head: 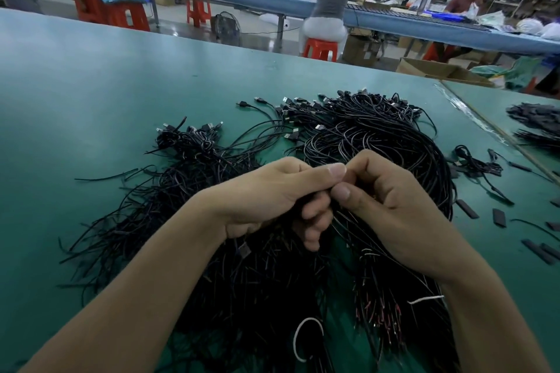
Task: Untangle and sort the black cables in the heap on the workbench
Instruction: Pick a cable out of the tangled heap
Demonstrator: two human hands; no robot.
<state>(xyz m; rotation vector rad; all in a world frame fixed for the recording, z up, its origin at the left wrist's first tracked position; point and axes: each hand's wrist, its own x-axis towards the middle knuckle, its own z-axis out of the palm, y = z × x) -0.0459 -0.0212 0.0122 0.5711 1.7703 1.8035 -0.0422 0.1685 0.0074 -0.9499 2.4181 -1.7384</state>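
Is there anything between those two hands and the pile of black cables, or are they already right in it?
Nothing visible stands in the way. The left hand and right hand are already over the middle of the cable heap, both closed on strands pulled up from it, thumbs nearly meeting. Loose strands of the same heap surround what they hold.

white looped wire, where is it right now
In the head view the white looped wire lies low in the frame, just right of the left forearm, on the near edge of the black cable heap and below both hands.
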